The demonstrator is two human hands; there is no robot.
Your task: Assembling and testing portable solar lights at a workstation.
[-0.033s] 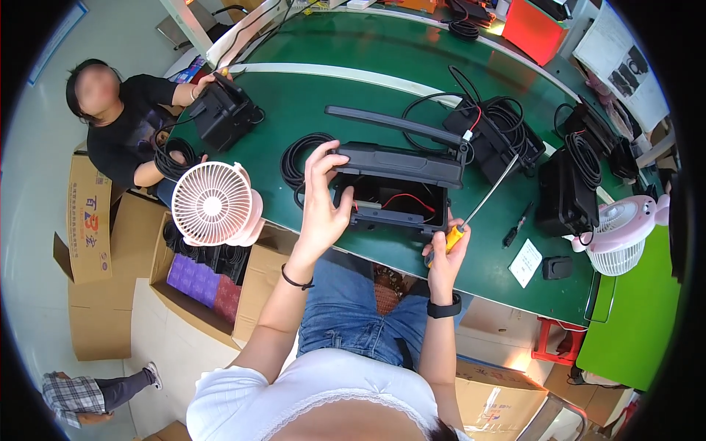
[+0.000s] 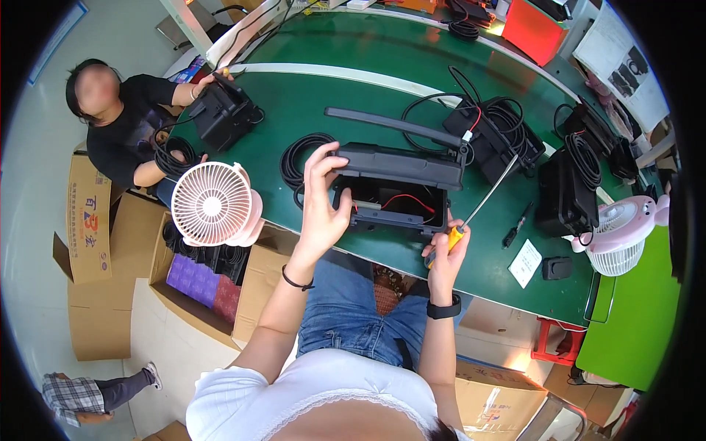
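A black plastic case point(image 2: 401, 167) lies on the green bench in front of me, its lid raised, its long handle point(image 2: 397, 126) sticking out behind. Red and black wires point(image 2: 404, 197) show inside. My left hand point(image 2: 323, 202) grips the case's left end, fingers over the lid and thumb at the lower edge. A screwdriver point(image 2: 455, 236) with a yellow handle is held in my right hand point(image 2: 443, 264); its long shaft points up and to the right, away from the case. The right fingers are near the case's front right corner. Behind my left hand lies a coiled black cable point(image 2: 293, 160).
Other black cases with cables point(image 2: 496, 136) stand at the right. A pink fan point(image 2: 212, 204) sits at the left edge, another point(image 2: 621, 224) at the right. A marker point(image 2: 517, 226), paper slip point(image 2: 526, 263) and small black block point(image 2: 557, 267) lie nearby. A co-worker point(image 2: 140, 121) handles a case point(image 2: 223, 114).
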